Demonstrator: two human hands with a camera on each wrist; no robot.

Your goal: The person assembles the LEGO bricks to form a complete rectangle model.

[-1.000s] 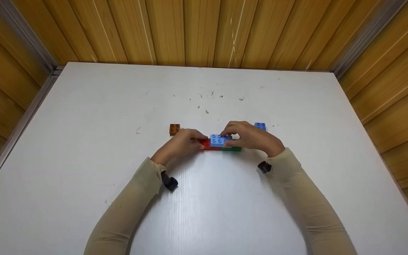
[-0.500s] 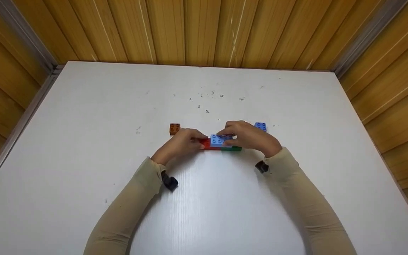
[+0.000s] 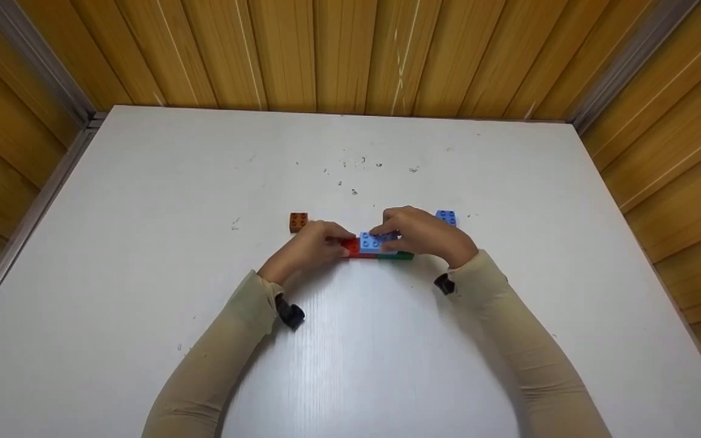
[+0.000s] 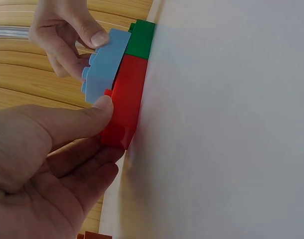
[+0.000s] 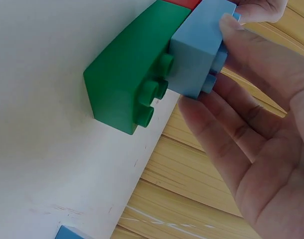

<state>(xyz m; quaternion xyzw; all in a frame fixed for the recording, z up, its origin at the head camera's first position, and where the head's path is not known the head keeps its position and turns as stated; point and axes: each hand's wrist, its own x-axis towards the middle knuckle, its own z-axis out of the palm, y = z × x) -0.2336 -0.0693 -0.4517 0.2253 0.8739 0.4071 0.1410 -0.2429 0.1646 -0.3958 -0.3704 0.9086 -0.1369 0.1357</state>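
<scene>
A red toy building brick [image 4: 128, 94] and a green brick [image 5: 134, 64] stand end to end on the white table. Across their join lies a light blue brick [image 3: 370, 242], its studs facing up; a narrow dark line shows between it and the red one in the left wrist view. My left hand [image 3: 314, 248] pinches the red brick at its outer end, thumb on the near side. My right hand [image 3: 426, 234] grips the light blue brick between thumb and fingers, leaving several green studs bare at the far right end.
An orange-brown brick [image 3: 298, 222] sits just beyond my left hand. Behind my right hand is another blue brick [image 3: 446, 217], partly covered by that hand. Dark scuff marks dot the white table [image 3: 204, 158], which ends at a wood-panelled wall [image 3: 338, 55].
My right hand's fingers have shifted slightly left over the top of the light blue brick, and its wrist has drawn a little inward. My left hand keeps its hold on the red brick.
</scene>
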